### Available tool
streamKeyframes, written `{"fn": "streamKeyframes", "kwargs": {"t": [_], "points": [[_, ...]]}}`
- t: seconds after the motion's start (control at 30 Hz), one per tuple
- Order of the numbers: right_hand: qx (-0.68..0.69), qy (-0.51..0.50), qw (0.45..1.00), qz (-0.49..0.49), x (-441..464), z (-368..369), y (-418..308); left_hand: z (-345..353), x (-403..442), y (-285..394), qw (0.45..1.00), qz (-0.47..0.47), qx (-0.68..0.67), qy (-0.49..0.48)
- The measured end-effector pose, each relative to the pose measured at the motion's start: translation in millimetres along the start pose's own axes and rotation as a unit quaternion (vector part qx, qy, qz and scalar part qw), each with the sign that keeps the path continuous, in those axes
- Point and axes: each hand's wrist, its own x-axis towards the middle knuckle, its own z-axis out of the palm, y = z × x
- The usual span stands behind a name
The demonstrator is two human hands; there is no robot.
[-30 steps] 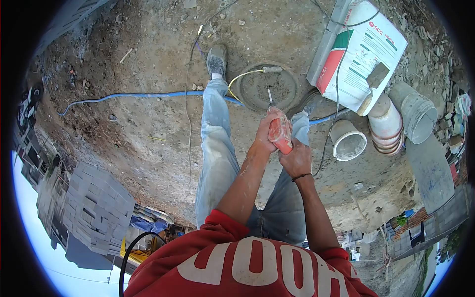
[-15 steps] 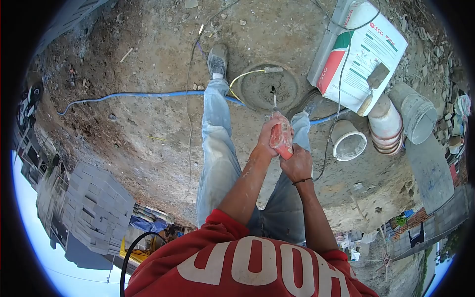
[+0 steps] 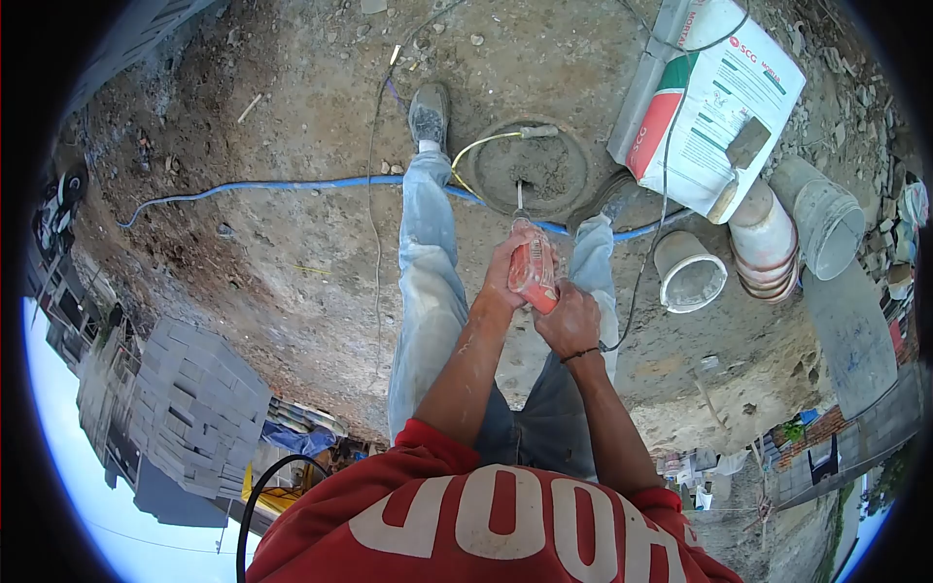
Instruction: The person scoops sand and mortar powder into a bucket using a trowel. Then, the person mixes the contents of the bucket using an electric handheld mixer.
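Note:
A red power drill (image 3: 533,267) is held in both my hands over a round bucket (image 3: 478,189) of wet grey mortar (image 3: 539,173). My left hand (image 3: 505,270) wraps round the drill's front body. My right hand (image 3: 570,321) is closed on its rear end, nearer my body. From the drill a metal shaft (image 3: 520,194) runs down into the mortar by the bucket's near side; its lower end is hidden. A yellow bail handle (image 3: 476,146) with a grey grip lies across the bucket's far rim. My feet stand on either side of the bucket.
A white mortar bag (image 3: 714,107) lies right of the bucket, a trowel-like flat tool (image 3: 746,146) on it. Beyond stand an open white bucket (image 3: 692,277), stacked buckets (image 3: 763,238) and a grey bucket (image 3: 831,228). A blue hose (image 3: 292,183) and dark cable (image 3: 372,223) cross the ground.
Both hands and the drill have moved left and slightly nearer the bucket's far side. The shaft has shifted left in the mortar. Both hands keep their grip.

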Motion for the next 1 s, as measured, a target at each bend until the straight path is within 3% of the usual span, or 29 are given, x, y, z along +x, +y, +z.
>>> {"fn": "streamKeyframes", "kwargs": {"t": [0.13, 0.2, 0.4, 0.53, 0.6, 1.0], "points": [[0.009, -0.019, 1.0, -0.011, 5.0, -2.6, -21.8, 11.5, -9.4, 23.8, 1.0, -0.028, -0.006, 0.008], [0.012, 0.003, 1.0, 0.0, 7.9, -2.2, -29.6, 16.9, -6.6, 31.5, 1.0, 0.012, -0.022, -0.004], [0.021, -0.003, 1.0, -0.019, 19.0, -1.1, -37.9, 18.9, -4.5, 52.4, 1.0, 0.002, 0.015, -0.013], [0.021, -0.034, 0.999, -0.015, 24.5, -12.0, -44.8, 26.8, -1.1, 53.0, 0.999, 0.021, -0.005, -0.024], [0.024, 0.029, 0.999, -0.014, 24.9, -12.1, -44.8, 26.4, 3.6, 52.3, 0.999, 0.033, 0.0, -0.038], [0.027, 0.035, 0.999, -0.019, 31.8, -24.9, -26.2, 44.1, 17.3, 37.1, 0.998, 0.052, -0.005, -0.029]]}}
